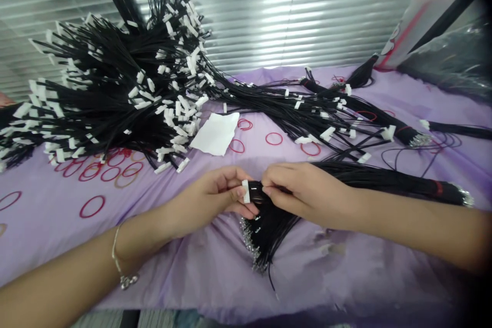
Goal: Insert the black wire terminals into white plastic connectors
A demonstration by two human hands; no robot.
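While left hand (223,192) pinches white plug (246,191), your right hand (294,187) grips wires (255,192) alongside: likely fitting; next needs steadiness.

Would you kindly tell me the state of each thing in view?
White connector: held, wires attached
Left hand: closed on white connector
Right hand: pinched at black wires
Long bundle: tied near its metal-tipped end
Wire pile: heaped
Red bands: loose, scattered
Paper: lying on cloth
Purple cloth: wrinkled
Blinds: lowered
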